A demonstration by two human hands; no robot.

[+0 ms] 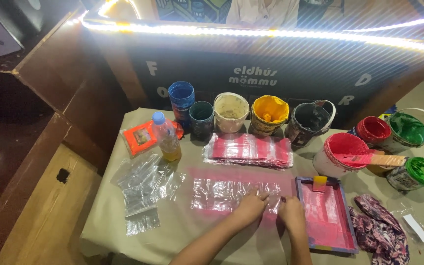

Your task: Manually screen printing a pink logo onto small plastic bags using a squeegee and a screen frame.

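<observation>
A table (123,230) draped in beige cloth fills the view, backed by a dark board (280,73) edged with a glowing light strip (271,33). Along the table's far side stands a row of paint pots: blue (181,98), dark green (201,118), cream (230,112), yellow (269,114), black (312,122), two red (342,153) and two bright green (414,172), a red-smeared scraper (369,160) lying across the nearer red one.

At the near edge a person presses both hands onto a clear bag (231,194) laid flat over a pink-stained patch. The left hand (251,206) rests on the bag's right end, fingers loosely curled and pressing down; the right hand (292,213) sits just beside it, fingers bent at the bag's edge, whether pinching or only pressing cannot be told. The step in hand looks like smoothing and squaring the bag for printing. The next move would seem to call for the red screen frame (326,216), lying just right of the right hand, with a small squeegee (319,182) at its top edge.

A stack of red-printed bags (249,149) lies between pots and work area; loose clear bags (143,189) lie to the left, near a bottle (165,137) and an orange packet (141,137). A patterned rag (381,230) lies right of the frame. Nothing blocks the hands.
</observation>
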